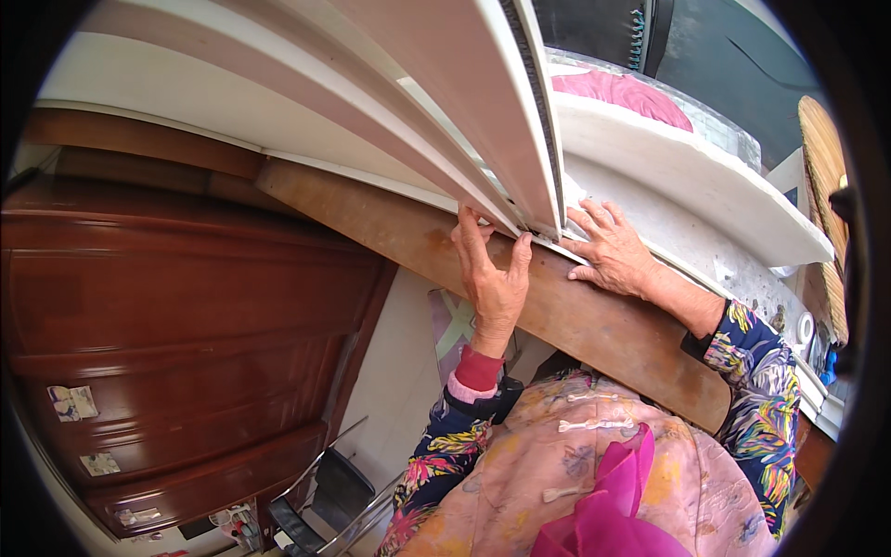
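A white sliding window frame (pixel 464 84) rises over the brown wooden sill board (pixel 613 325), its lower end standing at the white track. My left hand (pixel 497 292) is at the near left side of that lower end. Its thumb and index finger are apart, with fingertips against the frame; the other fingers are partly hidden behind the hand. On the other side of the frame lies my right hand (pixel 614 255), fingers spread, fingertips by the frame's foot and the track. I see nothing held in either hand.
Left of the sill stands a dark red wooden cabinet (pixel 176 297); below it is a black chair (pixel 339 487). Beyond the window are a white curved ledge (pixel 687 167), pink cloth (pixel 622 97), a woven mat (pixel 823 204) and a white tape roll (pixel 805 327).
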`<action>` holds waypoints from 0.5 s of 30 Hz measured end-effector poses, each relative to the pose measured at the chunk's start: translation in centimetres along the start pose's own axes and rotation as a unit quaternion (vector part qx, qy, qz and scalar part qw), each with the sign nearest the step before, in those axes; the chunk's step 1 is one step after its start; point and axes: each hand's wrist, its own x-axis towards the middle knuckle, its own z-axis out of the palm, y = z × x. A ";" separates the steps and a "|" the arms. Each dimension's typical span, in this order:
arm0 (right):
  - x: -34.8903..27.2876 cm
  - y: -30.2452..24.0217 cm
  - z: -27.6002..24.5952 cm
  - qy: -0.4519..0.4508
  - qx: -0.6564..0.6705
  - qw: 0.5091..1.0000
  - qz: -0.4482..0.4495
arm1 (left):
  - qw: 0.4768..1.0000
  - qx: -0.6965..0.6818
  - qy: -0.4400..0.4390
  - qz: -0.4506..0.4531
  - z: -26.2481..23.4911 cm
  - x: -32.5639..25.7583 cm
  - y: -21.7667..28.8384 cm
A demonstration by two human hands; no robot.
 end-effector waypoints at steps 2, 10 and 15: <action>-0.1 0.0 0.1 0.009 0.024 1.000 0.001 | 1.000 0.004 0.000 -0.002 0.1 0.0 0.1; -0.2 0.1 0.4 0.036 0.029 0.999 -0.010 | 1.000 0.024 -0.018 0.005 -0.4 0.2 0.1; -0.4 -0.5 0.2 0.074 0.060 0.995 0.004 | 0.999 0.040 -0.023 0.000 -0.7 0.3 0.2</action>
